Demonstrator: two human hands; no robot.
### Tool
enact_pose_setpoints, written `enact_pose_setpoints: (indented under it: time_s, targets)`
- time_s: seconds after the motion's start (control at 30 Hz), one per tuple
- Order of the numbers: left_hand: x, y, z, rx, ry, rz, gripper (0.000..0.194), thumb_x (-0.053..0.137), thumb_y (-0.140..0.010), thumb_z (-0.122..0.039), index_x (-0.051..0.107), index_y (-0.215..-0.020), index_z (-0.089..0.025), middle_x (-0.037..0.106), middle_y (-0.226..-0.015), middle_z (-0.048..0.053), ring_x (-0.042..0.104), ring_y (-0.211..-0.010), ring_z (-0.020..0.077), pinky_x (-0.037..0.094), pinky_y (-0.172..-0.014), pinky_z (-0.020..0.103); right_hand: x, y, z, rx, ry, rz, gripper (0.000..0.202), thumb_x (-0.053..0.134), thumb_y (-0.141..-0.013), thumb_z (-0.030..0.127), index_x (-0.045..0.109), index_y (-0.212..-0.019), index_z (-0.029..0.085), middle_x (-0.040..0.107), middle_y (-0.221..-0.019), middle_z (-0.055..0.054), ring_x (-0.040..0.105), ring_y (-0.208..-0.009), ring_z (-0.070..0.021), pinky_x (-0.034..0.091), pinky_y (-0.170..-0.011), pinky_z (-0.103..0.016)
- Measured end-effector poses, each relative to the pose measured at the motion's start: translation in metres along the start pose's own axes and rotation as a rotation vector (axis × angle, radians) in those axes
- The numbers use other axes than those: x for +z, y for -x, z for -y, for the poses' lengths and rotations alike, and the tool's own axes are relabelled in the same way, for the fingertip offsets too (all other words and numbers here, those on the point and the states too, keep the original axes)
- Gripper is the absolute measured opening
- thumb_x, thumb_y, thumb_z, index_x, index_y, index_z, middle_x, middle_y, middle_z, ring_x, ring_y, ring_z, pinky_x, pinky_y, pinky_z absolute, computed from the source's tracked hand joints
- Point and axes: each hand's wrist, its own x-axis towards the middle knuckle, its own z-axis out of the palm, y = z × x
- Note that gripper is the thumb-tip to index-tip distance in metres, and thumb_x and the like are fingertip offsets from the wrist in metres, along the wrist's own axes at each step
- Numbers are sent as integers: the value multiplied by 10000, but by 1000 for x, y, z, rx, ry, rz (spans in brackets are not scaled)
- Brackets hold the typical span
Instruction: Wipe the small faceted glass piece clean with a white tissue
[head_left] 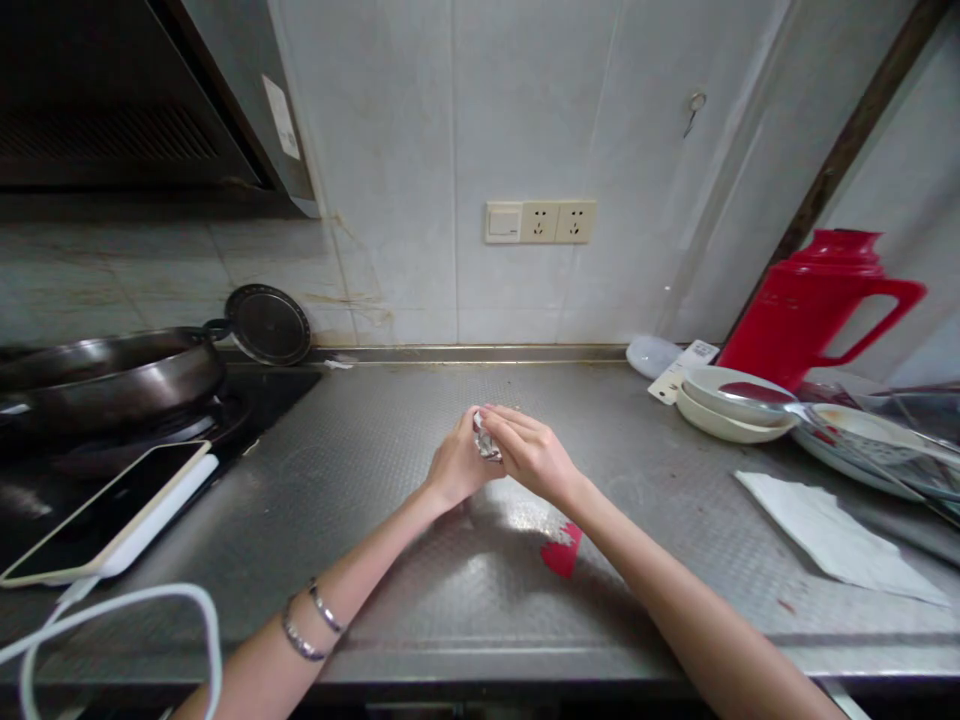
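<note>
Head view, only one. Center of frame: both hands meet over the counter (375,430), with a small silvery foil (487,445) between them, raised off the metal as far as can be judged. Left hand (457,465): fingers curled about the foil's left side. Right hand (532,450): fingers bent over its right side and top, pressed in; thumb hidden. Both appear to grip it; which one bears the hold, cannot tell.

Progress: handling in course, by judgement. Done: foil is picked up and in both hands. A red scrap (561,555) with a ragged edge lies lower center, beside the right forearm, touched by neither hand; whether it came off the foil, cannot tell. Left: foil not yet released or set down. Its contents, if any, are hidden by the fingers, so the remaining amount of work cannot be read.
</note>
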Motion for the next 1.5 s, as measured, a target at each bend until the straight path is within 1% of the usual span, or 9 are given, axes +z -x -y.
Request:
enact_pose_setpoints:
  time_s: [0.27,0.43,0.5,0.77,0.9,1.03,1.2,1.37,1.5]
  targets:
    - [-1,-2,11,-29,-148,-26,610,698,-635,-334,418,-1159,-199,652,-1005,90,638,-894,260,491,-706,347,0,1,9,-2,-64,-23,275,414,-880,116,631,-1029,195,703,-1012,-96,646,-1004,-194,538,-851,-323]
    - [-1,-4,6,-57,14,-57,746,803,-523,-355,438,-1153,-190,670,-981,72,648,-869,229,493,-722,315,-1,-3,0,448,-150,-287,262,427,-916,266,673,-994,219,720,-984,-54,686,-851,-187,548,-745,-293]
    - [-1,-3,2,-45,67,-64,725,807,-527,-376,462,-1135,-183,674,-971,67,649,-858,213,494,-733,304,2,-3,-3,544,-170,-298,272,438,-912,304,688,-969,214,729,-945,-53,692,-780,-189,546,-680,-279]
    - [-3,-5,3,-186,132,-54,572,765,-586,-433,532,-1042,-179,672,-865,32,609,-581,135,442,-436,211,3,1,9,333,-200,-222,251,457,-885,261,694,-960,235,718,-994,-49,671,-933,-199,523,-837,-320]
    - [-1,-4,5,-183,144,-24,601,764,-576,-476,547,-1051,-181,673,-867,39,607,-594,138,434,-428,209,-3,-1,6,481,-178,-305,264,457,-895,307,701,-867,209,731,-833,-51,675,-715,-176,518,-647,-262]
    - [3,2,0,-124,98,9,629,797,-521,-471,575,-1025,-167,683,-874,61,636,-723,187,492,-588,262,-4,-4,-4,621,-174,-384,315,432,-906,370,697,-904,200,730,-888,-52,667,-724,-182,511,-645,-266]
    - [4,2,-2,-113,103,4,618,804,-525,-409,589,-1056,-179,694,-893,58,652,-824,218,502,-673,278,1,-3,-2,504,-256,-181,267,468,-888,332,707,-935,224,732,-926,-40,693,-802,-197,542,-713,-283]
    - [-3,-7,3,-141,146,71,390,728,-623,-373,638,-950,-181,690,-785,9,631,-625,148,463,-472,196,3,0,2,281,-246,-124,274,456,-884,241,679,-1043,247,690,-1081,-41,643,-1022,-196,514,-909,-345]
    - [-10,-12,6,-154,162,70,375,702,-648,-373,632,-965,-185,680,-784,-10,608,-590,122,430,-409,164,2,1,8,181,-255,-118,279,453,-879,206,678,-1041,229,700,-1051,-56,646,-1013,-195,516,-904,-345]
